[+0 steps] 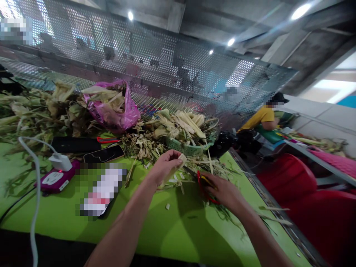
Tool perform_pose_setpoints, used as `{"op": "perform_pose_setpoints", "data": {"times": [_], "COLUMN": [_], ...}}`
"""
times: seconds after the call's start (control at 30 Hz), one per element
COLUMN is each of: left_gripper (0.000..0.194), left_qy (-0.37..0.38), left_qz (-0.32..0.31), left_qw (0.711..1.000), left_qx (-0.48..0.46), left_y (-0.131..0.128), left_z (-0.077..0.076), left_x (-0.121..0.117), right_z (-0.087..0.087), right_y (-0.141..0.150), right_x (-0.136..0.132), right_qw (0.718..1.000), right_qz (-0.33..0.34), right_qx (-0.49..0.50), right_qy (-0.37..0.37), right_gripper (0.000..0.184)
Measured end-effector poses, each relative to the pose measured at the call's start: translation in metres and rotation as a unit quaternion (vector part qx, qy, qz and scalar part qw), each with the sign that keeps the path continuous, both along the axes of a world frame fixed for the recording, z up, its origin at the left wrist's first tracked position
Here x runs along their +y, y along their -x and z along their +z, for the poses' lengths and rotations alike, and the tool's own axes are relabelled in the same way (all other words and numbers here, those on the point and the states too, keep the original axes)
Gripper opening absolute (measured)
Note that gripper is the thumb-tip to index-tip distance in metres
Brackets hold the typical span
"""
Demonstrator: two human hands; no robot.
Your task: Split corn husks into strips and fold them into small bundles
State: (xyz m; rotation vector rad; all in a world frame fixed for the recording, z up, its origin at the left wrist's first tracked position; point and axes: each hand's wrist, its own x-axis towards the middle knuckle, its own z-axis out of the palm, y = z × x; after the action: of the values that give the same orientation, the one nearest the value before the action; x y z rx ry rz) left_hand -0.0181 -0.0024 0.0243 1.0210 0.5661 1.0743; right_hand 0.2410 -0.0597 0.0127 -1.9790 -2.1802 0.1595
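My left hand point(164, 167) pinches a small pale piece of corn husk point(183, 158) between thumb and fingers, above the green tabletop point(155, 226). Just to its right, my right hand point(224, 190) grips scissors point(199, 178) with red and yellow handles. The dark blades point left toward the held piece; I cannot tell whether they touch it. Cut husk strips and scraps point(180, 181) lie beneath both hands, and one small pale bit point(167, 206) rests nearer to me.
Behind the hands stands a green basket point(187, 149) heaped with dried husks. Leftward are a pink plastic bag point(130, 111), a red cutter point(108, 140), a dark phone point(104, 154), a purple power strip point(55, 180) and a white cable point(36, 200). Red chairs point(292, 174) flank the right edge.
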Motion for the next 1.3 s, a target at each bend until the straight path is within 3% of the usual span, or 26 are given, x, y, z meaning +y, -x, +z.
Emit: {"op": "perform_pose_setpoints", "data": {"times": [0.07, 0.13, 0.23, 0.33, 0.4, 0.5, 0.57, 0.63, 0.73, 0.8, 1.0, 1.3], "left_gripper": [0.022, 0.028, 0.035, 0.035, 0.034, 0.035, 0.031, 0.03, 0.045, 0.044, 0.027, 0.032], "left_qy": [-0.001, -0.012, -0.041, -0.074, -0.107, -0.15, -0.141, -0.113, -0.091, -0.082, -0.057, -0.001], "left_qz": [0.007, 0.016, 0.029, 0.031, 0.046, 0.157, 0.216, 0.177, 0.035, -0.001, 0.026, 0.015], "left_qw": [1.0, 0.999, 0.998, 0.997, 0.993, 0.974, 0.964, 0.976, 0.994, 0.996, 0.992, 0.997], "left_qx": [-0.014, -0.026, -0.023, -0.002, 0.02, 0.061, 0.072, 0.063, 0.043, 0.047, 0.108, 0.078], "left_y": [-0.001, -0.004, -0.007, -0.008, -0.006, -0.002, 0.001, 0.002, 0.001, -0.001, -0.007, -0.014], "left_z": [0.001, 0.0, -0.003, -0.003, -0.001, 0.002, 0.003, 0.003, 0.002, 0.001, -0.01, -0.016], "left_x": [0.0, 0.0, 0.001, 0.002, 0.003, 0.003, 0.003, 0.001, -0.001, -0.002, 0.007, 0.01], "right_z": [0.012, 0.027, 0.043, 0.045, 0.043, 0.044, 0.047, 0.049, 0.042, 0.034, 0.016, 0.004], "right_y": [0.011, 0.032, 0.07, 0.094, 0.101, 0.102, 0.101, 0.1, 0.099, 0.098, 0.093, 0.087], "right_x": [0.002, 0.004, 0.01, 0.018, 0.021, 0.02, 0.016, 0.013, 0.01, 0.011, 0.02, 0.023], "right_qw": [0.998, 0.983, 0.918, 0.868, 0.868, 0.883, 0.88, 0.876, 0.891, 0.902, 0.912, 0.911], "right_qz": [0.015, 0.033, 0.041, 0.045, 0.039, 0.043, 0.063, 0.1, 0.159, 0.186, 0.196, 0.177], "right_qx": [0.039, 0.156, 0.389, 0.493, 0.488, 0.408, 0.342, 0.291, 0.213, 0.159, 0.142, 0.237], "right_qy": [-0.047, -0.089, -0.062, -0.044, -0.084, -0.229, -0.323, -0.371, -0.369, -0.356, -0.331, -0.288], "right_gripper": [0.033, 0.028, 0.029, 0.027, 0.021, 0.013, 0.007, 0.003, 0.015, 0.021, 0.019, 0.009]}}
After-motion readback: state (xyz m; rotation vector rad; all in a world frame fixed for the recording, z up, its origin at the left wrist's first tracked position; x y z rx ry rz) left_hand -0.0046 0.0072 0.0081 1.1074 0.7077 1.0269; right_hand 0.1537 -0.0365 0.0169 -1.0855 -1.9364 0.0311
